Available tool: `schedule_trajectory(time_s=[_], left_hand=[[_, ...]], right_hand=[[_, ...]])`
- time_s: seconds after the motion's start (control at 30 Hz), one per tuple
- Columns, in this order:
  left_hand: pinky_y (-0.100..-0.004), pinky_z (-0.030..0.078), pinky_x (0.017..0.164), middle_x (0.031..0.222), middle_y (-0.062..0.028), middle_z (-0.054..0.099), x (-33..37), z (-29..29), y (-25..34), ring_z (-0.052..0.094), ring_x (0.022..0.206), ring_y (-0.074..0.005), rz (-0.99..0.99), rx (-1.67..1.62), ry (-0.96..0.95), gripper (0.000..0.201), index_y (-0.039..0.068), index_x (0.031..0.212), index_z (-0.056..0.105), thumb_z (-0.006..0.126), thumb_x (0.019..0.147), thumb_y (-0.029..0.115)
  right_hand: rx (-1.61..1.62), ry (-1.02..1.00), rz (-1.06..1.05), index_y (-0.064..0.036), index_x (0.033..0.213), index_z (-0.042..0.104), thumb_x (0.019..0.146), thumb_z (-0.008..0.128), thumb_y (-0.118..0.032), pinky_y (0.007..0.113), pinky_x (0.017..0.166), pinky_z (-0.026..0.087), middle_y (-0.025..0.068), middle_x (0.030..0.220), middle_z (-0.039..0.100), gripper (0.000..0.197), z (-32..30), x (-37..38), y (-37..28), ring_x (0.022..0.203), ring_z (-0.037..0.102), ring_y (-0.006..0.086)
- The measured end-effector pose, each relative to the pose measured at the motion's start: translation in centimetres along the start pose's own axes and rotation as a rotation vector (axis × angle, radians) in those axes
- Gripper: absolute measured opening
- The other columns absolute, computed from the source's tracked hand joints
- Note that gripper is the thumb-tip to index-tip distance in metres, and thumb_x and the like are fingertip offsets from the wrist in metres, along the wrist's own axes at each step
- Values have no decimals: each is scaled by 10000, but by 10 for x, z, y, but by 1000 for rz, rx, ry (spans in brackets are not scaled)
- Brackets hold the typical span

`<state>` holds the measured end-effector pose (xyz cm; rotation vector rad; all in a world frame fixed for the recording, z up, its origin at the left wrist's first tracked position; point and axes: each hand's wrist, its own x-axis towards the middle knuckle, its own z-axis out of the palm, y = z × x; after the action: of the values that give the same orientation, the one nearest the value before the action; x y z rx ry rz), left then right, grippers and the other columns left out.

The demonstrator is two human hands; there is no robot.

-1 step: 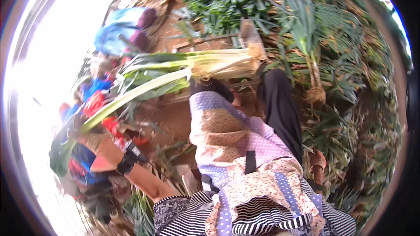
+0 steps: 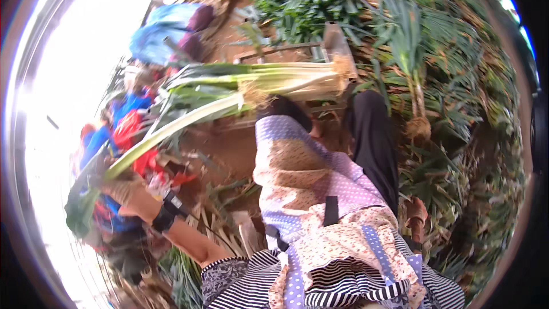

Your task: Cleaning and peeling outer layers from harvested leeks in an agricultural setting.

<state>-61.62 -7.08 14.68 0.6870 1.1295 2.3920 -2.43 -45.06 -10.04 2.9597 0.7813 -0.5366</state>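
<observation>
At the left, my left hand (image 2: 124, 190) is closed round the leafy end of a long leek (image 2: 189, 119); the fingers are partly blurred. The leek slants up to the right, its root tuft over the middle of a bundle of leeks (image 2: 297, 74). That bundle lies across a metal frame (image 2: 334, 40) beyond my knees, white stems and roots to the right. My right hand (image 2: 416, 210) hangs low on the right, beside loose leek leaves. Its fingers are too unclear to make out, and I see nothing held.
Cut green leaves (image 2: 311, 8) are heaped beyond the frame. Many leeks (image 2: 446, 40) cover the ground at the right, with a small rooted bunch (image 2: 413, 80) on top. A blue and purple bundle (image 2: 166, 31) lies far left, and red cloth or plastic (image 2: 128, 129) is near my left hand.
The leek in my left hand has shifted slightly left relative to the bundle. The whole scene has moved a little to the right in view. My right hand stays low at the right.
</observation>
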Motion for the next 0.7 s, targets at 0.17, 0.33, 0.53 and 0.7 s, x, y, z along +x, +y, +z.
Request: schedule_trajectory(time_s=[0.17,0.33,0.53,0.7], left_hand=[[-325,512,806,1171,-191,532,36,-252,153,598,933,-303,645,1125,208,734,10,1335,290,676,796,325],[-290,522,657,1139,-137,493,28,-391,297,558,849,-221,508,1529,717,697,-15,1370,276,588,746,-35],[-400,428,832,952,-164,612,-103,-538,319,538,895,-327,489,2447,806,338,-38,1071,521,567,810,172],[-354,428,777,907,-124,603,-102,-457,124,542,845,-269,386,2218,590,268,-5,1007,535,553,837,202]], right_hand=[[-132,-82,-206,-147,1014,636,800,546,-419,454,791,472,151,994,633,357,8,47,-25,953,594,349],[-193,-155,-243,-159,1066,635,808,532,-371,438,835,462,153,1045,625,349,-16,72,-57,1010,574,345],[-126,-135,-309,-135,1030,639,820,522,-343,434,810,467,163,1012,628,317,-25,77,-95,995,579,346],[438,-184,-378,-79,945,651,821,568,-291,396,724,483,166,895,643,260,-17,56,-78,901,618,320]])
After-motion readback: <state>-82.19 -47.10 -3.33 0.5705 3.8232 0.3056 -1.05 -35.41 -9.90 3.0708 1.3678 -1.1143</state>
